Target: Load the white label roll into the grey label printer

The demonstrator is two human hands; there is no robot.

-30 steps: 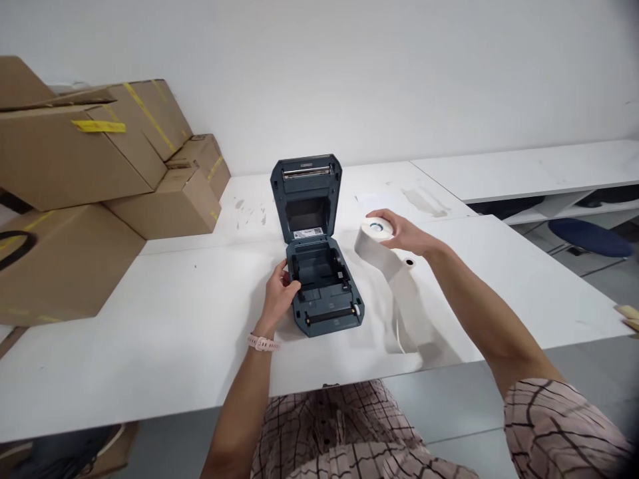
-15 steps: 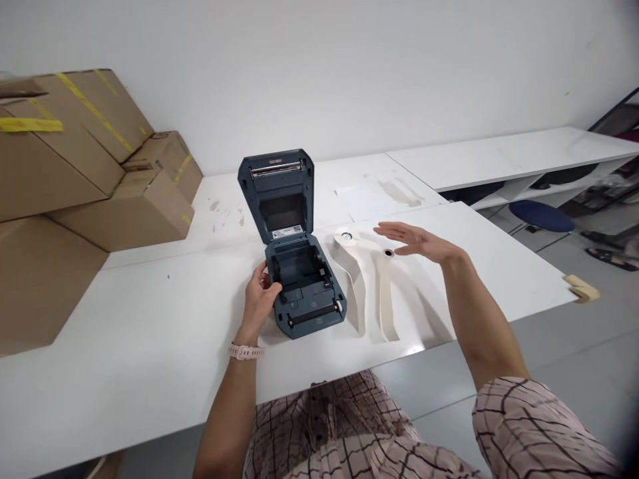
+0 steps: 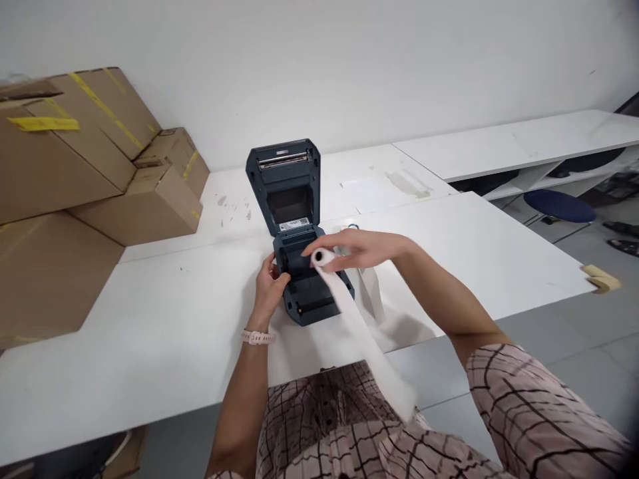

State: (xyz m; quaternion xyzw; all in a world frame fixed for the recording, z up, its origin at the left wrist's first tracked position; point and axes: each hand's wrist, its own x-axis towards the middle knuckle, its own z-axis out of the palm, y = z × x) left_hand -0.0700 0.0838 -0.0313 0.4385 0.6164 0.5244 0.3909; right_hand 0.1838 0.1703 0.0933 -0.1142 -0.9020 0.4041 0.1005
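A dark label printer [image 3: 309, 293] stands on the white table with its lid [image 3: 287, 179] raised. My left hand [image 3: 271, 286] grips the printer's left side, thumb over the edge. Above the printer's open bay, my right hand [image 3: 359, 247] pinches a small paper roll [image 3: 319, 257] with a dark core. From the roll a long white strip trails down toward my lap, its lower end blurred. Behind my right hand, a larger label roll [image 3: 353, 227] is mostly hidden, its loose strip [image 3: 370, 293] lying on the table right of the printer.
Taped cardboard boxes [image 3: 94, 166] are stacked on the left of the table [image 3: 200, 372]. A pale sheet of paper [image 3: 362, 194] lies behind the printer. Shelving [image 3: 529, 176], a blue stool [image 3: 559, 205] and a tan piece [image 3: 602, 278] at the table corner are on the right.
My right hand has picked up the small paper roll from the table and moved it left over the printer, its strip trailing. My left hand stays on the printer.
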